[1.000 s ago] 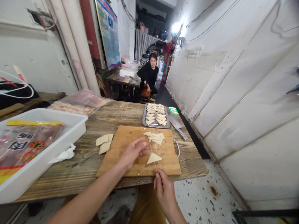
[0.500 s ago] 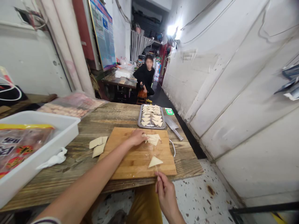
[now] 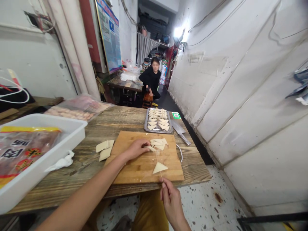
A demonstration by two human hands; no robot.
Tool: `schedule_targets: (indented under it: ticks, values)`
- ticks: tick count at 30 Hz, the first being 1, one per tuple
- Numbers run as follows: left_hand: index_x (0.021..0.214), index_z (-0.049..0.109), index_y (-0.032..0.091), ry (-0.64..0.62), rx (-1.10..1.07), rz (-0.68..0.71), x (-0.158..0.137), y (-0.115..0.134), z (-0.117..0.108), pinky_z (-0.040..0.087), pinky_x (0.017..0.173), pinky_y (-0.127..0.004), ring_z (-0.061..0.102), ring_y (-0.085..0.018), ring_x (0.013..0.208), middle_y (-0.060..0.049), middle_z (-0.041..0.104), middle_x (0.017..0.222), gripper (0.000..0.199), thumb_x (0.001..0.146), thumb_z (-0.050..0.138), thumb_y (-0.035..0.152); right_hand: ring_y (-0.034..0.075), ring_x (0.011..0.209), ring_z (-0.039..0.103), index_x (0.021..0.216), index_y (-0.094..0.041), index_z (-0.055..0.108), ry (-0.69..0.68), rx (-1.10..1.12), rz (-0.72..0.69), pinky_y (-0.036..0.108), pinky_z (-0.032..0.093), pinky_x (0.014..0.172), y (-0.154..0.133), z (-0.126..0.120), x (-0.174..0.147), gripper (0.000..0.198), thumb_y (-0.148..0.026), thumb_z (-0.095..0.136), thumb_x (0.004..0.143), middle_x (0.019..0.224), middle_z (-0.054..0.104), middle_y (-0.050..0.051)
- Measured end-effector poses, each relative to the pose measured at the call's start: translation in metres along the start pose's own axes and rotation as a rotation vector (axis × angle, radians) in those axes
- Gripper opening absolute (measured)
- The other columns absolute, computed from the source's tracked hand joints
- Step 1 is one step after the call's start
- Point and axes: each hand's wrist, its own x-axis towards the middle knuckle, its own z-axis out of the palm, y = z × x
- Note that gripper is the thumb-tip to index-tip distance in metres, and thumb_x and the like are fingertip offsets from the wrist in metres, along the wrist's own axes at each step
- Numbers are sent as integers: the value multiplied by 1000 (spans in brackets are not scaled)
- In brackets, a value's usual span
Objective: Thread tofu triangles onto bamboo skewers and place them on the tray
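Between its fingertips my left hand (image 3: 139, 149) pinches a pale triangular piece (image 3: 150, 148), which looks like sliced tofu, over the wooden cutting board (image 3: 134, 171). Just right of it lies a small pile of the same triangles (image 3: 160, 143). My right hand (image 3: 171, 195) is closed on the lower end of a thin skewer (image 3: 161, 175) at the board's front edge. One pale triangle (image 3: 159, 167) is threaded on that skewer, whose upper part reaches up toward the left hand. Beyond the board, a metal tray (image 3: 146, 125) holds rows of skewered triangles.
A cleaver (image 3: 181, 132) lies right of the tray beside a green code card (image 3: 176, 115). Pale square slices (image 3: 106, 154) rest left of the board. A white bin (image 3: 80, 130) with packaged food stands at left, a bag (image 3: 79, 107) behind it. One person (image 3: 151, 77) sits beyond the table.
My left hand has drawn back from the pile toward me, a pale triangle now showing in its fingers. My right hand and the skewer stay nearly in place. The view has shifted slightly.
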Motion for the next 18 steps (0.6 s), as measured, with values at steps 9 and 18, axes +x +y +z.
schedule_targets:
  ticks: [9,18]
  values:
    - [89,63,11,305,-1103,-585,-29,14,-5,48,53,-15,63,-10,66,-9,67,87,16,73,64,11,10,44,45,109,-10,61,-157,2,-5,17,35,43,-12,5,-11,43,-40,33,96,50,51,-1]
    - [84,61,6,467,-1297,-717,-45,17,-12,59,68,-29,68,-22,81,-15,68,90,8,76,59,4,9,43,45,112,-11,62,-223,3,-71,17,38,45,-20,7,-12,43,-38,32,97,50,50,-1]
